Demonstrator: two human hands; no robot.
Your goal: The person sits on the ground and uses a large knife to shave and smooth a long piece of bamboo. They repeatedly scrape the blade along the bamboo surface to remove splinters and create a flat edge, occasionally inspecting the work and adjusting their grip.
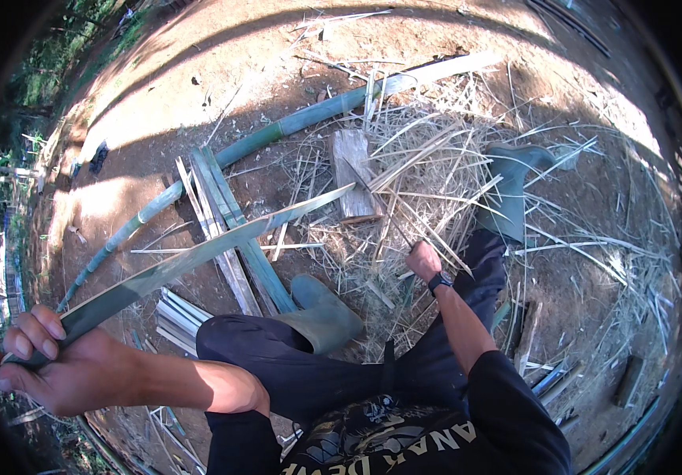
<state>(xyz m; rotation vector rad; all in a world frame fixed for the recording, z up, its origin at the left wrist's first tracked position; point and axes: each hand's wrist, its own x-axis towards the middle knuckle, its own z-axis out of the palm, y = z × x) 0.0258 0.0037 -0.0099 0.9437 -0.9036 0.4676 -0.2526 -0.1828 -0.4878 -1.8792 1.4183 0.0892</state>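
Your left hand (80,364), fingers wrapped round one strip (198,256), your right hand (425,262), fingers closed on one knife (364,183), one block (350,150), two boots (322,313)

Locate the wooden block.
Head view, upper centre: the wooden block lies at the tip of the bamboo strip in the left hand, left of the right boot.

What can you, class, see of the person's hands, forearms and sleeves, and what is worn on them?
The left hand and right hand are gloveless. A dark, watch-like band circles the right wrist; the left wrist shows none. Both forearms are bare below short black sleeves.
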